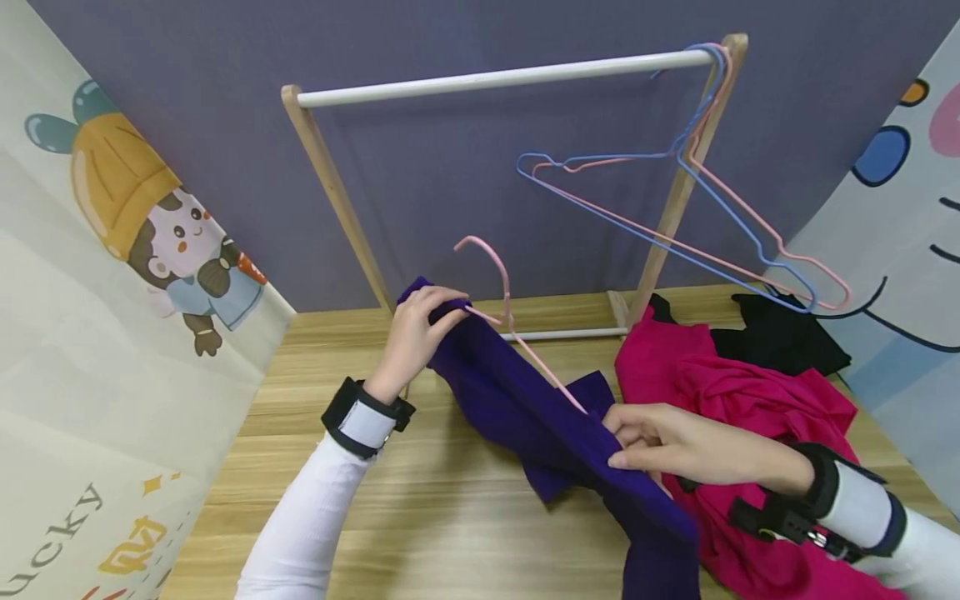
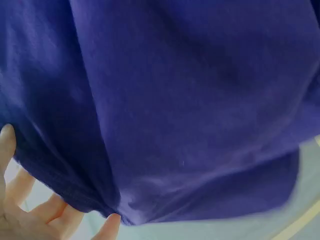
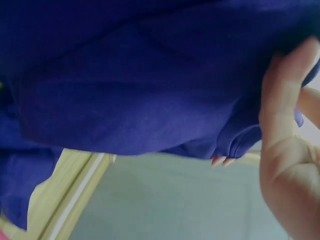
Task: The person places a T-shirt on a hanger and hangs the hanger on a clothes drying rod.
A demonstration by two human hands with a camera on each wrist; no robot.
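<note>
A dark purple garment hangs between both hands, slanting down to the right in the head view. Its upper edge lies along a pink hanger, whose hook points up and whose lower parts are hidden in the cloth. My left hand grips the garment's upper left end beside the hanger's arm. Lower down, my right hand pinches the cloth edge between thumb and fingers. In the left wrist view the purple cloth fills most of the picture, with fingertips along its edge. The right wrist view shows the thumb against the cloth.
A rack with a white rail and wooden posts stands behind. One blue hanger and another pink hanger hang at its right end. Bright pink clothing and a black garment lie on the wooden surface at right.
</note>
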